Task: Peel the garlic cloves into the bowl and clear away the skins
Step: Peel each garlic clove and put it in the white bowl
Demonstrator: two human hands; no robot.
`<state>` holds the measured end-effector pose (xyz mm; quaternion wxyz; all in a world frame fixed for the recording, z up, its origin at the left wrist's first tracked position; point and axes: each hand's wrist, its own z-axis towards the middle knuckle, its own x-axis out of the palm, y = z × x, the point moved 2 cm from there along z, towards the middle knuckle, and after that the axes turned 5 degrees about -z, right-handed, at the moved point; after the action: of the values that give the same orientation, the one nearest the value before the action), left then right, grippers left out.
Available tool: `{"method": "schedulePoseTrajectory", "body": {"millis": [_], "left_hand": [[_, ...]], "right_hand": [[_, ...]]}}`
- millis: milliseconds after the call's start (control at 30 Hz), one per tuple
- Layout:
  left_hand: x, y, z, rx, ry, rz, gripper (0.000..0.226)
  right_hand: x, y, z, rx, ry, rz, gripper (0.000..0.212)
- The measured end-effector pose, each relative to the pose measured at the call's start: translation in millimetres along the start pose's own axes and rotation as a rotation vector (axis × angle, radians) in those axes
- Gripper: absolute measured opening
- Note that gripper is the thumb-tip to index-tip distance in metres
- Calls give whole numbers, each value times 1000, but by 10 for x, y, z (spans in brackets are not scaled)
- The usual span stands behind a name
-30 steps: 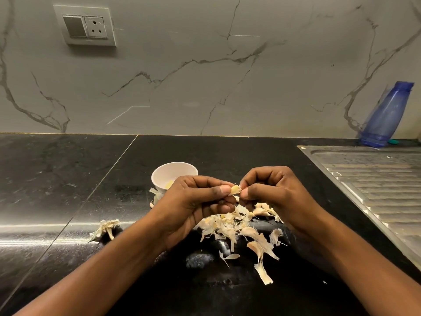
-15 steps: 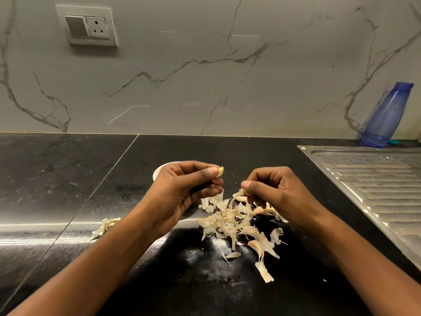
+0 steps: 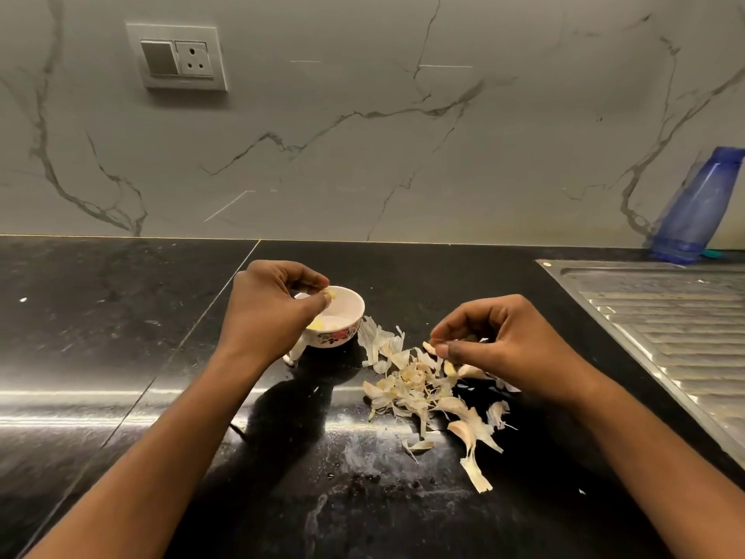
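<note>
A small white bowl (image 3: 354, 306) with a flower pattern stands on the black counter (image 3: 100, 316). Some peeled yellow garlic (image 3: 316, 325) lies inside it. My left hand (image 3: 266, 312) hovers over the bowl's left side and pinches a peeled garlic clove (image 3: 329, 294) at its fingertips above the opening. To the right, my right hand (image 3: 500, 344) hangs with curled fingers over a pile of garlic skins (image 3: 411, 391). Its thumb and forefinger pinch a pale piece (image 3: 429, 348); skin or clove, I cannot tell.
A loose skin (image 3: 292, 355) lies by the bowl's left foot. The steel sink drainboard (image 3: 665, 316) runs along the right. A blue bottle (image 3: 697, 207) leans on the marble wall at the back right. A switch and socket plate (image 3: 181, 58) sits high on the wall.
My left hand carried the peeled clove up and left from the skin pile to over the bowl. My right hand stayed over the pile and lowered slightly. The camera shifted.
</note>
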<state>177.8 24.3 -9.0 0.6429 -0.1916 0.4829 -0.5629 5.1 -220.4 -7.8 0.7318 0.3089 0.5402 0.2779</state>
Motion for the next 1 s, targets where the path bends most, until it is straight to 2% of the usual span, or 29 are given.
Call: {"method": "schedulePoseTrajectory", "body": {"millis": [100, 233, 433, 533, 667, 767, 867, 1000], "left_hand": [[2, 53, 21, -44, 2, 62, 16], [6, 105, 30, -72, 18, 75, 14], [136, -37, -66, 93, 58, 43, 11], [263, -169, -203, 161, 114, -24, 8], [396, -248, -350, 199, 248, -129, 5], [478, -267, -433, 230, 323, -124, 3], [528, -252, -473, 232, 362, -128, 4], [540, -270, -489, 202, 382, -211, 8]], "right_hand": [[-24, -18, 18, -2, -28, -6, 7], [-87, -53, 37, 40, -31, -57, 20], [-256, -192, -4, 104, 131, -220, 7], [-276, -228, -16, 160, 203, -253, 11], [-269, -279, 14, 176, 218, -319, 18], [-258, -305, 13, 169, 212, -358, 13], [-275, -255, -10, 118, 174, -320, 9], [-317, -128, -24, 21, 80, -143, 15]]}}
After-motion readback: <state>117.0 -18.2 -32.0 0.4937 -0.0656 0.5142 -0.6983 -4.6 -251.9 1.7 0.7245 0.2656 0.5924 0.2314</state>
